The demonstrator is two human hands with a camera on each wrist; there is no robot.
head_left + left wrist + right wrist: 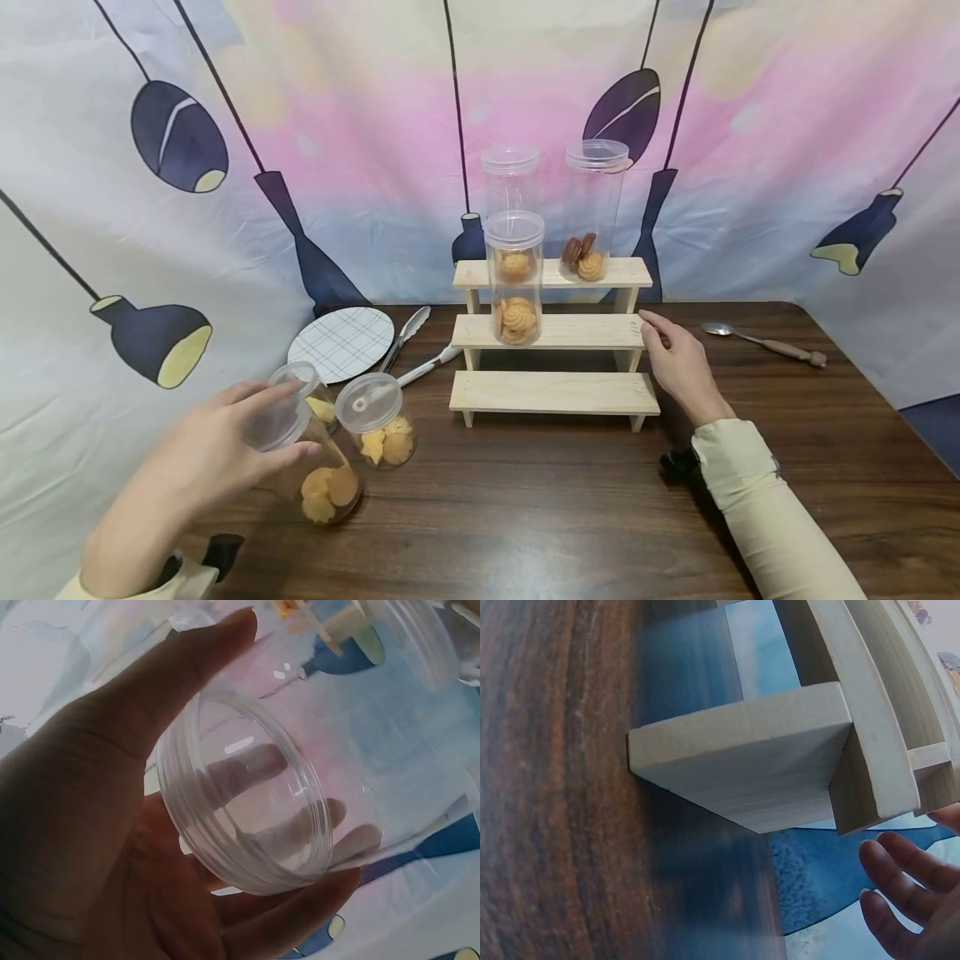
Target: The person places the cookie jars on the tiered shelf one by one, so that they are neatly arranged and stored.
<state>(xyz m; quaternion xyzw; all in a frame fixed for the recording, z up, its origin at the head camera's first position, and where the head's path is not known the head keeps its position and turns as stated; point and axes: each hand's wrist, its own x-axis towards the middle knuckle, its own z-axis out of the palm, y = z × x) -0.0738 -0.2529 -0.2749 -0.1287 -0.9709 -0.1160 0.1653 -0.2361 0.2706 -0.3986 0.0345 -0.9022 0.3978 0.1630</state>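
Observation:
My left hand (198, 446) is round the top of a tall clear jar (330, 492) with round cookies at its bottom. In the left wrist view the thumb lies along one side of the clear lid (244, 877), and fingers show through the plastic on the other. Close by stand two lidded jars of yellow cookies, a front jar (388, 442) and a rear jar (321, 408). My right hand (681, 367) is at the right end of the middle step of a wooden three-step stand (555, 393), fingers loosely bent; whether they touch it is unclear.
One cookie jar (517, 287) stands on the middle step; behind it is another jar (512, 171), and a wider jar (596, 200) is on the top step. A checked plate (341, 342), tongs (408, 329) and a white-handled utensil (427, 365) lie left, a spoon (772, 343) right.

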